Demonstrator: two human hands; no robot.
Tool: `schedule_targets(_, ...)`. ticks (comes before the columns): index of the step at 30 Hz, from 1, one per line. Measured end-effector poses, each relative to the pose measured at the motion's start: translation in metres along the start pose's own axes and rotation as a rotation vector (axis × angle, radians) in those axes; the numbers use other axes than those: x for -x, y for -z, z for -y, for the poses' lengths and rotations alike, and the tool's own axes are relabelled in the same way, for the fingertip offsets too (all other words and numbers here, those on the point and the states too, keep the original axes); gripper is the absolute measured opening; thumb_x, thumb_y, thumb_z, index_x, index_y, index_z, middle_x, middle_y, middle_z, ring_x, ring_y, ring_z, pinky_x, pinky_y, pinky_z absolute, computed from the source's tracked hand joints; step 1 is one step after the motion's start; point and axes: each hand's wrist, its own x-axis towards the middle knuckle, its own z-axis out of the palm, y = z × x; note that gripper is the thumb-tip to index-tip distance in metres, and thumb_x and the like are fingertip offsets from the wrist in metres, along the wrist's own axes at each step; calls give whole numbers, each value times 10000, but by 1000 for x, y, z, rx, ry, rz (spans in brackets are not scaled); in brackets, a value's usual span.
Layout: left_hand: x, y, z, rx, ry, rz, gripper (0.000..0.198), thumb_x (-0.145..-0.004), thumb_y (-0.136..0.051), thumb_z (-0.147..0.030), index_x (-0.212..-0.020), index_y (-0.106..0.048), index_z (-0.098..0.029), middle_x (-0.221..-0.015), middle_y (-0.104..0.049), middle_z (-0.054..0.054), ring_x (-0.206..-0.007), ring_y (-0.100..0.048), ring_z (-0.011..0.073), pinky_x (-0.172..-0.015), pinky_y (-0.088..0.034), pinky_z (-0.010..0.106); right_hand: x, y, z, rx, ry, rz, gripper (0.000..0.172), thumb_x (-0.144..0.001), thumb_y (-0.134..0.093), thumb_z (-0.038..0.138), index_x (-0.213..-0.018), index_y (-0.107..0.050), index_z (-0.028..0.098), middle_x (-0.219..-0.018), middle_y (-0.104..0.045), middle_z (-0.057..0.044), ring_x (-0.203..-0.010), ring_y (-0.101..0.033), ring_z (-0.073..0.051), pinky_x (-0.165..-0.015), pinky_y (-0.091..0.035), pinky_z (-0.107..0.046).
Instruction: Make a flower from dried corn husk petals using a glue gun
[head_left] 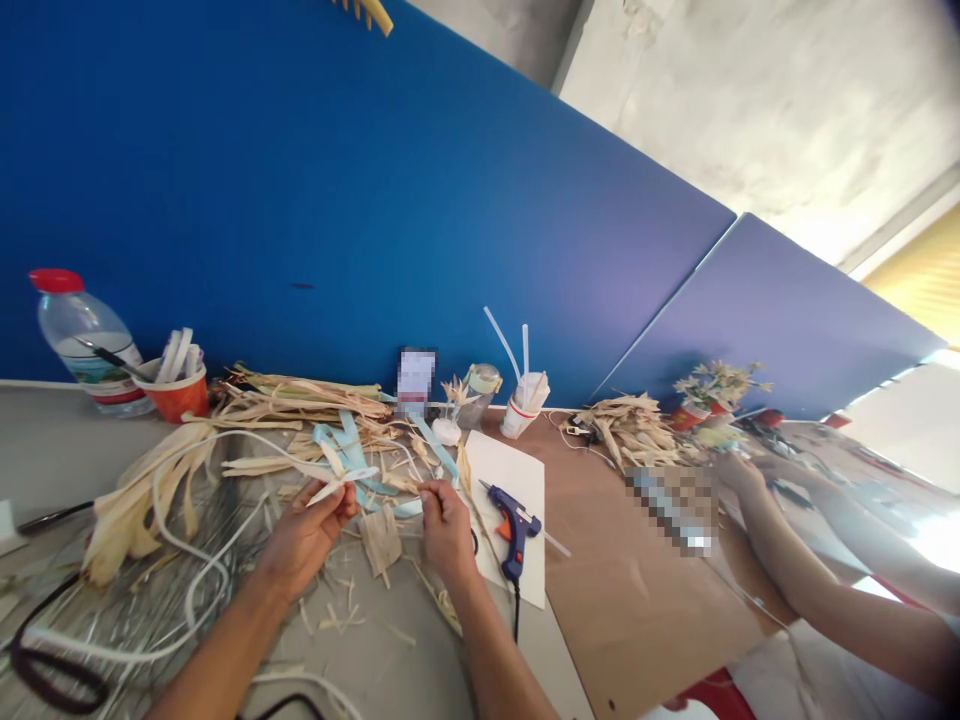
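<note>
Pinched between the fingers of my left hand [313, 525] is a pale husk flower [335, 478] with pointed petals, held above the table. My right hand [448, 525] is to its right with fingers closed together; whatever it may hold is too small to make out. Light blue ribbon [349, 445] lies behind and between my hands. A square piece of husk [381, 543] rests on the table between them. Just right of my right hand, a blue glue gun [514, 525] lies on a white sheet [501, 462].
Dried husks [300, 398] line the blue partition [337, 200]. A bottle [94, 350], an orange cup [180, 392] and a cup of glue sticks [521, 410] stand behind. White cable [202, 560] loops at left. Another person's arms [787, 560] work at right.
</note>
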Motion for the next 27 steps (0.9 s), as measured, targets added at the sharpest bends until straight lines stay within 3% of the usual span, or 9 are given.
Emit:
schedule_targets(4, 1, -1, 2, -70, -2, -13, 181, -619, -784, -233, -683, -638, -148, -684, -615, -3, -627, -522, 93, -603, -460, 188, 6, 1, 6, 431, 97, 146, 261, -786, -506, 227, -1014, -619, 170, -858, -600, -68, -724, -550, -177, -683, -418, -292)
schedule_targets(7, 2, -3, 2, -110, 1, 28, 180, -646, -766, -258, -657, -624, -149, -656, -593, -11, -611, -499, 84, -616, -451, 185, 13, -2, 10, 658, 16, 304, 325, -755, -579, 279, -1055, -619, 163, -856, -632, -85, -724, -575, -202, -676, -418, -302)
schedule_targets(10, 4, -6, 3, -154, 50, 71, 201, -663, -752, -289, -631, -623, -138, -596, -556, -13, -575, -477, 83, -616, -450, 199, 18, -6, 10, 714, -9, 373, 425, -725, -570, 179, -1149, -575, 167, -792, -638, -66, -703, -581, -199, -649, -408, -286)
schedule_targets(14, 7, -11, 4, -123, 118, 71, 182, -635, -770, -270, -647, -643, -140, -586, -545, -23, -544, -459, 81, -646, -482, 250, 15, -8, 9, 438, -77, 280, 441, -734, -489, 125, -1171, -546, 136, -701, -597, -24, -629, -542, -159, -609, -401, -258)
schedule_targets(20, 10, -15, 5, -78, 130, -12, 193, -551, -807, -191, -676, -664, -153, -690, -623, -15, -601, -523, 105, -659, -503, 287, 5, -6, 11, -159, -233, 169, 258, -709, -531, 213, -945, -615, 151, -692, -579, 9, -615, -504, -123, -586, -396, -229)
schedule_targets(23, 8, -13, 8, -124, 128, -43, 230, -541, -813, -208, -716, -680, -144, -721, -650, 6, -683, -576, 140, -631, -488, 259, 6, -8, 13, -242, -292, 110, 177, -681, -562, 223, -837, -607, 154, -652, -555, 27, -556, -456, -100, -528, -354, -213)
schedule_targets(27, 6, -12, 12, -193, 151, -8, 264, -552, -806, -230, -777, -690, -155, -714, -665, 3, -650, -577, 125, -619, -472, 240, 8, -10, 14, -304, -295, 81, 126, -669, -590, 222, -779, -591, 161, -641, -543, 37, -548, -437, -89, -523, -338, -206)
